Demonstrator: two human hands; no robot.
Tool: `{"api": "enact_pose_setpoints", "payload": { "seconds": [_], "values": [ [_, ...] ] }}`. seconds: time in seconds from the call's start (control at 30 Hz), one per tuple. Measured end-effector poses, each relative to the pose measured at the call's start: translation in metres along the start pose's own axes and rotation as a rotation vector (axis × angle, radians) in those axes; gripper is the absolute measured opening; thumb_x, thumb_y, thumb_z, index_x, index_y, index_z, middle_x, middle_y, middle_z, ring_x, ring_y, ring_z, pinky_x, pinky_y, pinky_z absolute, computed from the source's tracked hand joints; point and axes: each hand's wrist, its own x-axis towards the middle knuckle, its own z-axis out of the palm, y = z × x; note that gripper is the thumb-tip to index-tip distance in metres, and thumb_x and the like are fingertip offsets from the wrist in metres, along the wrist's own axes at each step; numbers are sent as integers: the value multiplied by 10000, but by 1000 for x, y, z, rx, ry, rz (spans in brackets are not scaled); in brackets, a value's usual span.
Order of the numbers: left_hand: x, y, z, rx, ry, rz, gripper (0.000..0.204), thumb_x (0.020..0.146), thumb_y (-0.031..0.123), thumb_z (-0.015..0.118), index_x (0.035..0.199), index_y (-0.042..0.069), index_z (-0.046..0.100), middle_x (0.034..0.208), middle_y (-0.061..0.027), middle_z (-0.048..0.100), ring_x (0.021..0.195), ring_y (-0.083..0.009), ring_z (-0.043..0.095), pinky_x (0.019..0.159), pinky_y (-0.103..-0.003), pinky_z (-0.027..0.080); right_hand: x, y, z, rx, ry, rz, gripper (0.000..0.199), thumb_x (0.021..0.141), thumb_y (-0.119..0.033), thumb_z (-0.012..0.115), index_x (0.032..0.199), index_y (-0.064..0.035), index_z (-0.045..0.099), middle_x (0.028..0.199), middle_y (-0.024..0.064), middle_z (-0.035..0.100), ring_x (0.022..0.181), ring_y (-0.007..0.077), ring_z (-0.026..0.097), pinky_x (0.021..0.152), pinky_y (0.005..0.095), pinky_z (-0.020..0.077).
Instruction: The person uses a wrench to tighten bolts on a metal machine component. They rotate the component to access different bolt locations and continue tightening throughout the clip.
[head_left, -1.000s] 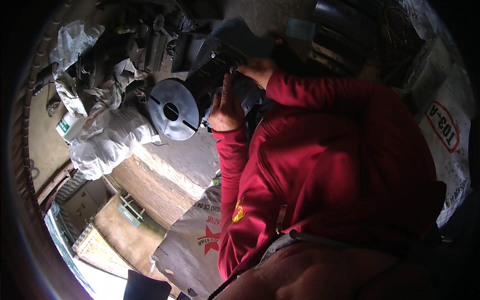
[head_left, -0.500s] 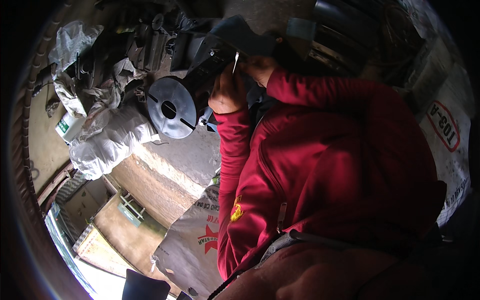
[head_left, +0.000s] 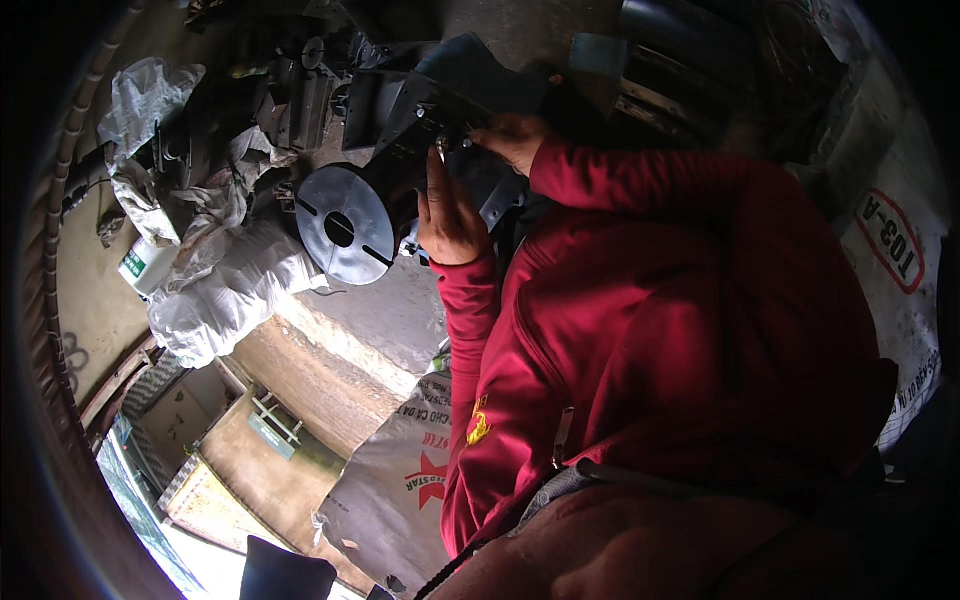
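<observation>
Looking in through my head view, I find the left hand (head_left: 452,225) upper centre of the frame with its index finger stretched up to a small shiny fitting (head_left: 441,144); I cannot tell whether the fingers grasp it or only press at it. Just right of it, the right hand (head_left: 512,140) has its fingers bunched by a bright speck of metal (head_left: 467,143), and shadow keeps me from telling whether they are closed on anything. The fitting sits against a dark metal assembly (head_left: 400,150), which runs down and left toward a slotted grey disc (head_left: 368,222), left of the left hand and apart from it. What worries me is a piece that small at the tip of one finger: a slip or a sideways push could drop it among the dark parts, where I would struggle to spot it. The poor light could also cause a misaligned fit, and a wrist drifting left might knock the disc's rim. Farther out lie a white bundle (head_left: 240,295) at left and a printed sack (head_left: 375,500) at lower centre
</observation>
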Motion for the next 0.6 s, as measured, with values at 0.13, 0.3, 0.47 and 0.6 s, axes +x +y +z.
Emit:
{"api": "enact_pose_setpoints", "payload": {
  "seconds": [0.13,0.3,0.47,0.6],
  "values": [
    [-13,-2,-7,160,-41,84,468,888,-30,549,1349,54,527,929,-173,673,593,-262,609,487,-353,472,1,1,-3,42,-56,23,242,874,-324,680,841,-87,639,586,-63,457,459,44,383,401,242,275],
    [-17,-12,-1,266,-219,-19,475,882,7,584,1343,116,548,898,-152,682,539,-252,584,467,-343,464,-6,-11,2,75,-17,6,269,853,-325,706,797,-72,636,659,-45,509,583,60,431,518,255,346],
    [-11,-9,-2,241,-215,-25,461,882,14,593,1333,102,554,925,-165,692,587,-266,630,479,-351,472,-1,-1,0,89,-33,-13,251,871,-320,690,814,-87,617,571,-47,451,442,53,363,391,247,256],
    [-7,-2,-8,204,-200,-46,487,880,21,589,1353,126,537,898,-172,692,586,-265,640,475,-357,470,3,6,-1,99,-23,-54,264,867,-328,699,806,-87,607,556,-48,433,438,53,369,389,243,257]
  ]
}}
